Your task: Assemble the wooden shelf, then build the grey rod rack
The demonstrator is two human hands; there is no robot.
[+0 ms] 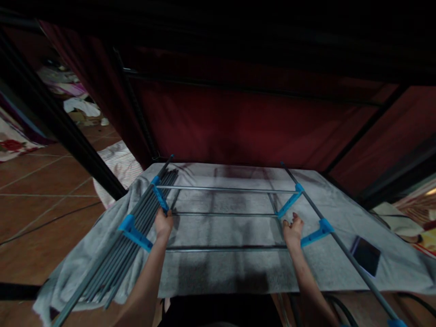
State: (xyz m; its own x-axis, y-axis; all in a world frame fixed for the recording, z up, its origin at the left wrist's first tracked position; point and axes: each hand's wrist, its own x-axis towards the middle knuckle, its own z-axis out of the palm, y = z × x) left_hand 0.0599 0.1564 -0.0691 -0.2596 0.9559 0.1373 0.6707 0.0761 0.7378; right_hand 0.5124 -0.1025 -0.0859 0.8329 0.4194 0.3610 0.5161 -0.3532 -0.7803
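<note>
A frame of grey metal tubes [221, 249] and blue plastic connectors [314, 234] stands over a grey cloth. My left hand [164, 221] has its fingers closed at the lower end of the left blue connector [160, 196], where a crossing tube meets it. On the right, my right hand [293, 225] is beside the frame, just below another blue connector [289, 204]; its fingers are apart and nothing shows between them. Several loose grey tubes [127, 247] lie side by side under the left side of the frame.
A dark flat device [365, 255] lies on the grey cloth [218, 274] at the right. Red fabric [235, 127] hangs behind the work surface, with dark posts [98, 168] at the sides. Tiled floor and scattered cloths show at the left.
</note>
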